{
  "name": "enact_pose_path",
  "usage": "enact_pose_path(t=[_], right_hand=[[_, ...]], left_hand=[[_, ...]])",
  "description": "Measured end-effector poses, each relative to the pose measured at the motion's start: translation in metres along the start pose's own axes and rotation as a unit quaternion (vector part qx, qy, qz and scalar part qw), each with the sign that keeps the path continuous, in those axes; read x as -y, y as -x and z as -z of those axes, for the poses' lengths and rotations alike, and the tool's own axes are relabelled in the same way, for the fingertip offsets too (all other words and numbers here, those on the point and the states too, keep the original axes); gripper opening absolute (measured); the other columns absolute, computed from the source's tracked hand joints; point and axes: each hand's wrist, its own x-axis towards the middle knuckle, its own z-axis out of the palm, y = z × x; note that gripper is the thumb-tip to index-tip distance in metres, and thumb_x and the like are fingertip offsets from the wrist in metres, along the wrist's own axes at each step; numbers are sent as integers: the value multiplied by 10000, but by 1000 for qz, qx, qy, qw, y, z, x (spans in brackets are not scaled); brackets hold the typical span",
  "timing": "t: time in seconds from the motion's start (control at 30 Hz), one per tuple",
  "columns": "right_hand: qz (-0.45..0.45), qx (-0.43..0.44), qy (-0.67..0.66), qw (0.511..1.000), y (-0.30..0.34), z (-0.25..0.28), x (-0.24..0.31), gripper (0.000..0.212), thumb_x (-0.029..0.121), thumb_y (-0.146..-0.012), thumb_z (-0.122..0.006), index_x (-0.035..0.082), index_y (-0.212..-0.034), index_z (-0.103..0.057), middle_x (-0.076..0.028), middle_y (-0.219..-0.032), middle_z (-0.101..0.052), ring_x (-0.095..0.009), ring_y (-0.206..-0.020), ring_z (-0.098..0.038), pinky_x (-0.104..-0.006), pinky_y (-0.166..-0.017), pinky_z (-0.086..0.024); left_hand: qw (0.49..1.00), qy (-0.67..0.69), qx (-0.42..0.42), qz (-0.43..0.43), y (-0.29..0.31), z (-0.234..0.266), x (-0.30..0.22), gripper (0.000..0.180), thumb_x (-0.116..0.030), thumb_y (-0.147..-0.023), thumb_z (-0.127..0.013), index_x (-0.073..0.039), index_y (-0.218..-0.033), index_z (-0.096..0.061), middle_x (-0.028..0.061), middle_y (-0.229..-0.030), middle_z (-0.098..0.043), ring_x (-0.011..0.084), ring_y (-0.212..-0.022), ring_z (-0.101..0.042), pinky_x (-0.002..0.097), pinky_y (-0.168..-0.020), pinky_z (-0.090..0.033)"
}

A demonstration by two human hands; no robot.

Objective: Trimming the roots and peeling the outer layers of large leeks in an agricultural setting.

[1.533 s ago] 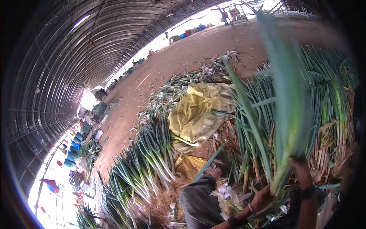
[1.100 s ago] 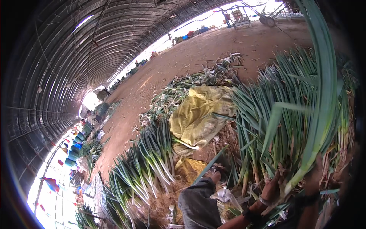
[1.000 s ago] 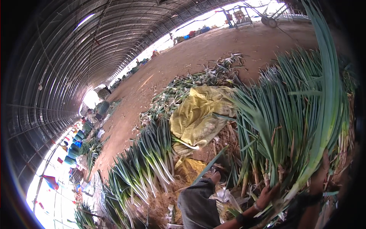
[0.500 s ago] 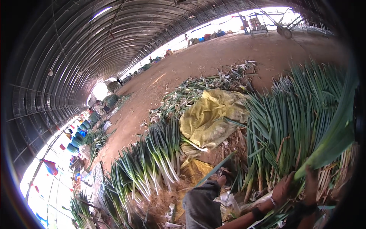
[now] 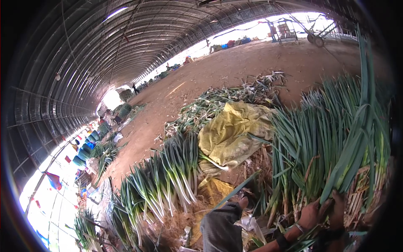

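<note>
Near the lower right, my left hand (image 5: 310, 215), with a band at the wrist, and my right hand (image 5: 337, 206) are close together. Both are closed at the lower end of a long green onion (image 5: 350, 151). Its broad green leaves rise up and to the right, in front of a dense standing row of green onions (image 5: 312, 138). What lies between the fingers, and the onion's white end, are hidden by the hands. Below them, peeled leaves and stalks litter the ground.
Trimmed green onions with white stems (image 5: 170, 180) lie in a row to the left. A yellow woven sack (image 5: 233, 136) spreads ahead, with a heap of leaf scraps (image 5: 222, 98) beyond. My trousered leg (image 5: 222, 227) is at bottom centre. A wheeled cart (image 5: 315, 38) stands far right on the dirt floor.
The green onion's leaves have swung from a low slant at the right, where they were blurred, to a more upright position. Both hands have shifted slightly down and stay close together.
</note>
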Motion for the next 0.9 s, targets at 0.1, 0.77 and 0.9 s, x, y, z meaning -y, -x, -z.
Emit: enact_pose_path(t=[0.1,0.77,0.9], right_hand=[[57,-49,-2,997,2,-19,-4,351,192,-799,-548,32,-1097,-457,-80,-954,-550,-156,-819,-543,-309,-717,-448],[114,-81,-59,988,-9,9,12,395,181,-859,-516,35,-1204,-390,-19,-781,-484,-78,-614,-430,-211,-534,-359],[76,-66,-45,994,-17,11,-6,296,153,-856,-522,1,-1103,-462,-29,-815,-515,-75,-645,-443,-205,-553,-361]], left_hand=[[986,163,-28,8,1,-19,20,460,-425,-875,-439,-31,-1097,-527,154,-650,-567,270,-580,-573,365,-533,-435],[985,127,114,-37,5,-19,25,405,-81,-784,-584,8,-1163,-472,96,-1021,-576,136,-903,-553,280,-780,-445],[987,147,63,-7,10,-7,30,320,-75,-783,-578,-3,-1087,-509,77,-945,-581,111,-854,-550,260,-731,-448]])
